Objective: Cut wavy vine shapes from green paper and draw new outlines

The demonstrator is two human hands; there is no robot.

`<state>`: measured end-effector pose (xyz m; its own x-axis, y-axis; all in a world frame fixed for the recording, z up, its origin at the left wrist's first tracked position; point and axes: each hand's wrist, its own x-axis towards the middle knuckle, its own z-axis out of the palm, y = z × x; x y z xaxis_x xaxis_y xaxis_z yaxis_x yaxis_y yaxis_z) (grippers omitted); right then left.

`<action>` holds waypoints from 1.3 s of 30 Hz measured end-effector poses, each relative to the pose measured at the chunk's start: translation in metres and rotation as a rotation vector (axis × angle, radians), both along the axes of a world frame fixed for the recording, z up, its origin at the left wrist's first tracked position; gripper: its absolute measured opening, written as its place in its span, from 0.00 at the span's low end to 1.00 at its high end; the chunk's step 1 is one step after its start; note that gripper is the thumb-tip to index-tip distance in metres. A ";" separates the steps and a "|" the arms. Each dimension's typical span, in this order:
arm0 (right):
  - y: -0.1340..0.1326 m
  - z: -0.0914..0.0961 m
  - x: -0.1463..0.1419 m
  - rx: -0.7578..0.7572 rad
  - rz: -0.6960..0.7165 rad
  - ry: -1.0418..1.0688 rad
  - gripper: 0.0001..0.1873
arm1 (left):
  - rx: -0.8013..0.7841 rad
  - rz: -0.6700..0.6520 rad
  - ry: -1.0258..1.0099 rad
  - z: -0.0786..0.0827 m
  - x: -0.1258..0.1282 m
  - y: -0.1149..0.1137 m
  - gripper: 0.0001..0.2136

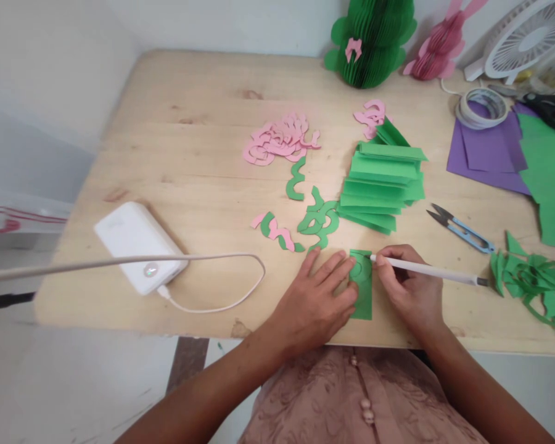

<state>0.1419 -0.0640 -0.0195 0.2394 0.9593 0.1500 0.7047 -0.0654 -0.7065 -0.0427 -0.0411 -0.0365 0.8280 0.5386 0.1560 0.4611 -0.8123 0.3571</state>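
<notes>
My left hand (318, 296) lies flat with fingers spread, pressing on the left edge of a folded green paper strip (362, 296) near the table's front edge. A green curved template piece (361, 267) rests on the strip's top end. My right hand (404, 285) is closed around a white pencil (432, 270), whose tip touches the template's right edge.
On the wooden table (189, 154) lie a stack of folded green strips (383, 182), green cut shapes (317, 219), pink cut shapes (280, 139), blue snips (462, 229), green scraps (531, 277), a white power bank (139, 245) with cable, purple paper (488, 154), tape roll (481, 108), black scissors (550, 108), and a white fan (530, 37).
</notes>
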 end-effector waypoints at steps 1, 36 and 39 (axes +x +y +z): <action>0.000 0.000 0.000 -0.002 0.001 -0.006 0.05 | 0.001 0.000 -0.001 0.000 0.000 0.000 0.12; -0.001 -0.001 0.001 -0.014 -0.005 -0.027 0.05 | -0.021 -0.002 -0.006 0.000 0.000 0.000 0.18; -0.001 -0.002 0.001 -0.017 -0.007 -0.031 0.05 | -0.020 0.004 -0.003 0.000 0.000 0.000 0.18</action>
